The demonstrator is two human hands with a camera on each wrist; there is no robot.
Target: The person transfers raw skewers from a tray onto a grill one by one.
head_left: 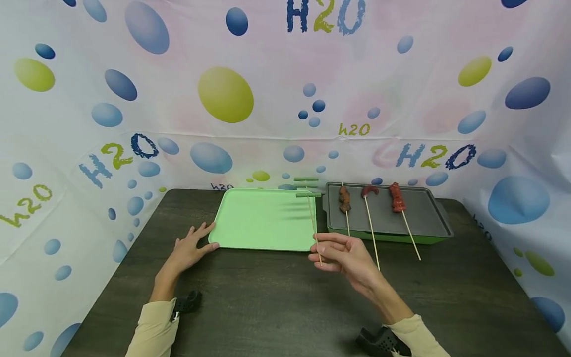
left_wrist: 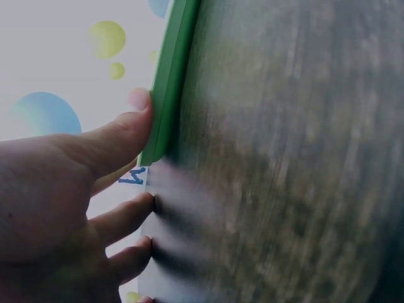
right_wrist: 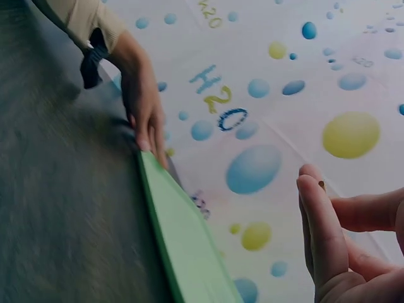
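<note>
My right hand [head_left: 341, 255] pinches a thin wooden skewer [head_left: 314, 228] between thumb and fingers. Threaded across its far end are three green stick-like pieces [head_left: 309, 195], held over the right end of a light green tray [head_left: 263, 246]. My left hand [head_left: 189, 250] rests at the tray's near left corner, fingers spread. In the left wrist view, its thumb [left_wrist: 140, 104] touches the tray's green side. Most of the skewer is hidden in the right wrist view; only a small tip shows by the fingertips.
Right of the tray stands a grey-topped grill plate [head_left: 426, 218] with a green base. Across it lie a brown meat skewer [head_left: 344, 199], a skewer with a curled reddish piece [head_left: 369, 190] and a red meat skewer [head_left: 397, 198]. A patterned sheet [head_left: 276, 99] hangs behind the dark table [head_left: 250, 307].
</note>
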